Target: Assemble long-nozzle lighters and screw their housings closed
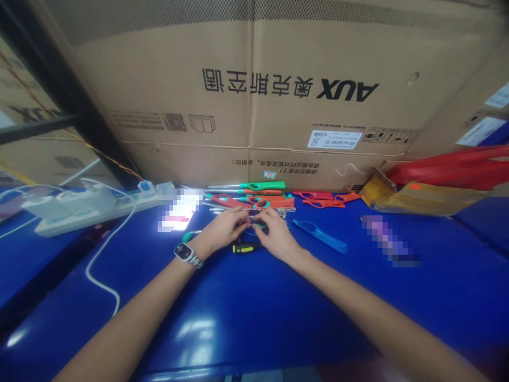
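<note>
My left hand [226, 228] and my right hand [275, 234] meet over the table with their fingertips pinched together. Whatever they pinch is too small to make out. Just below the fingers lies a black and yellow screwdriver handle [245, 248]. A blue plastic lighter shell [321, 237] rests to the right of my right hand. Beyond the hands are several long-nosed lighters, among them a green one [265, 185] and an orange one [274, 202]. A green tip with a metal tube [188, 236] shows beside my left wrist.
Red lighter shells [329, 199] lie at the back, near an open yellowish carton [429, 198]. A large cardboard box [254, 122] stands behind the blue table [246, 313]. On the left are a power strip [99, 208], a white cable [99, 276] and a blurred-out bright object [181, 209].
</note>
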`<state>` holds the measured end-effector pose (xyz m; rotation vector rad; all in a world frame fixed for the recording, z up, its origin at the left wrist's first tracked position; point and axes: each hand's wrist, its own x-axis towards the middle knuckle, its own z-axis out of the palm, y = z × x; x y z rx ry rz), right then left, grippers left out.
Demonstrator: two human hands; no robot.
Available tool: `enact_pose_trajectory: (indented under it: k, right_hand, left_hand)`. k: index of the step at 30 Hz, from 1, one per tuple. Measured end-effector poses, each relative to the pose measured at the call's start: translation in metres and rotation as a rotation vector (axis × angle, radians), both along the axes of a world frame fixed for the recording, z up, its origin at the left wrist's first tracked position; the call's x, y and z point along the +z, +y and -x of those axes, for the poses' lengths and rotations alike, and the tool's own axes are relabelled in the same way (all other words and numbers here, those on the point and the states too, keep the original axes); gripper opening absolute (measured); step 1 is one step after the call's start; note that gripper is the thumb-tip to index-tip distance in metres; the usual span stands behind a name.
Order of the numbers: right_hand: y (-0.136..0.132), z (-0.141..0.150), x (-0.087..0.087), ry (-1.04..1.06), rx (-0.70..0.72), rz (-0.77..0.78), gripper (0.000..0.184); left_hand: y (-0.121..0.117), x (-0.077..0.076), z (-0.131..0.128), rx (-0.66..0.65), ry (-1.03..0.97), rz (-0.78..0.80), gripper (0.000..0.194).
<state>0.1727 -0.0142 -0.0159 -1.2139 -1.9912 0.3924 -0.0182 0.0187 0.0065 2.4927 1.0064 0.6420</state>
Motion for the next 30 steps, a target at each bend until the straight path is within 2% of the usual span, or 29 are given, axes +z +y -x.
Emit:
enact_pose_trajectory:
  k: [4,7,11,15,20,30]
  right_hand:
    - [-0.006,-0.012,0.013,-0.077,0.087,0.012,0.027]
    - [-0.008,-0.022,0.018,-0.18,0.064,0.019,0.025]
    - [-0.006,-0.03,0.013,-0.169,0.045,0.071,0.019]
    - [-0.005,-0.03,0.007,-0.162,0.044,0.033,0.019]
    - [-0.007,-0.029,0.007,-0.2,0.05,0.024,0.03]
    - [-0.008,-0.029,0.004,-0.24,0.062,-0.048,0.026]
  left_hand:
    - [0.0,0.0,0.001,-0.01,0.002,-0.022,0.012]
    - [0.001,0.0,0.001,-0.013,0.028,-0.046,0.014]
    - [-0.001,0.001,0.0,0.023,0.054,-0.044,0.012]
    - [-0.004,0.001,0.0,0.016,0.037,-0.041,0.011]
    - [0.0,0.0,-0.002,0.02,0.008,-0.026,0.014]
    - [0.002,-0.001,-0.009,0.054,0.027,-0.078,0.016]
